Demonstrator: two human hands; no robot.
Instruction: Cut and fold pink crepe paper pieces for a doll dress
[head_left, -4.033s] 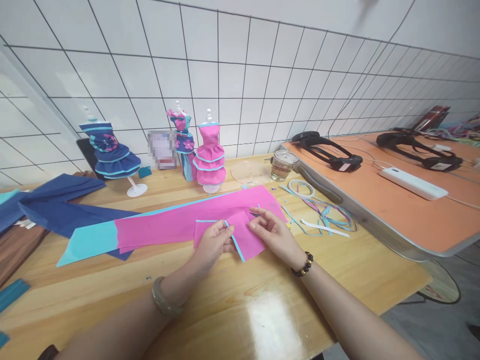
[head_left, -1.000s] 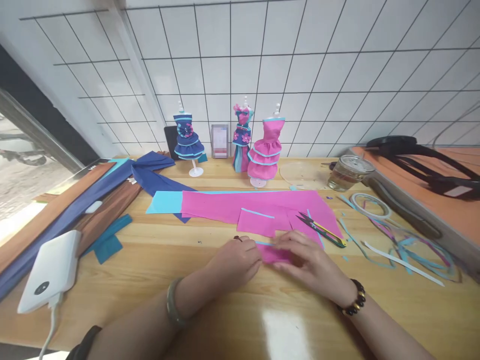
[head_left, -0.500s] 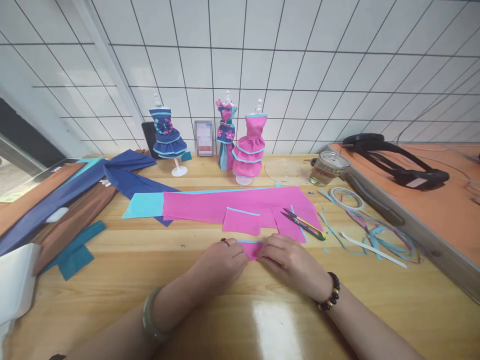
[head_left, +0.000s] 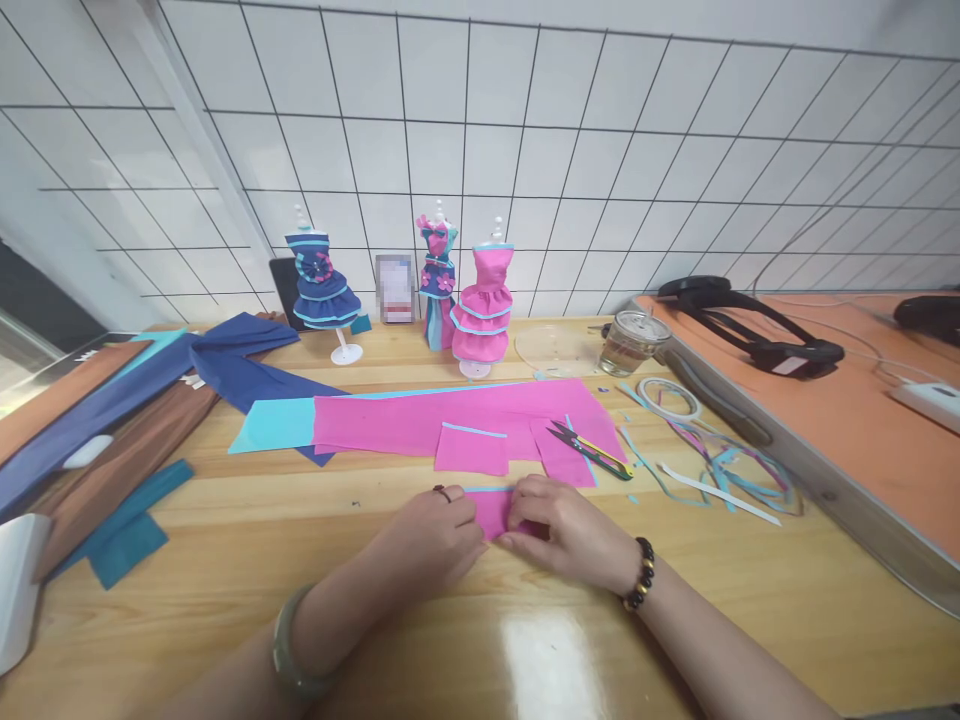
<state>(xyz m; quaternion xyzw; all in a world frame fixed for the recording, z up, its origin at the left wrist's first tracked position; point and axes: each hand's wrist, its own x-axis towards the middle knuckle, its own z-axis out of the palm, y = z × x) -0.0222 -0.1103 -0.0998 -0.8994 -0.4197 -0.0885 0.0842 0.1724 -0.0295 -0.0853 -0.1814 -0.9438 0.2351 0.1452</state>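
Between my hands, flat on the table, lies a small pink fabric piece point(head_left: 493, 513) with a light-blue strip along its far edge. My left hand point(head_left: 439, 530), wearing a ring, has its fingers closed on the left side of that piece. On the right side, my right hand point(head_left: 566, 530) grips it with curled fingers, the thumb low at the near edge. Just beyond are a pink fabric rectangle point(head_left: 472, 452) with a blue edge and another pink piece point(head_left: 551, 460). Thread snips point(head_left: 592, 450) lie across the latter. Behind them stretches a long pink fabric strip point(head_left: 405, 420).
Three small dress forms stand by the wall: a blue dress point(head_left: 324, 285), a multicoloured dress point(head_left: 438, 270) and a pink dress point(head_left: 484, 315). To the right are a lidded glass jar point(head_left: 634, 342), a tape roll point(head_left: 694, 410) and tangled trimmings point(head_left: 739, 475). Blue cloth point(head_left: 255, 365) lies left.
More of the small pink piece now shows between my hands, and my right thumb has come apart from the fingers. The whole view has shifted slightly, with things lower and further left.
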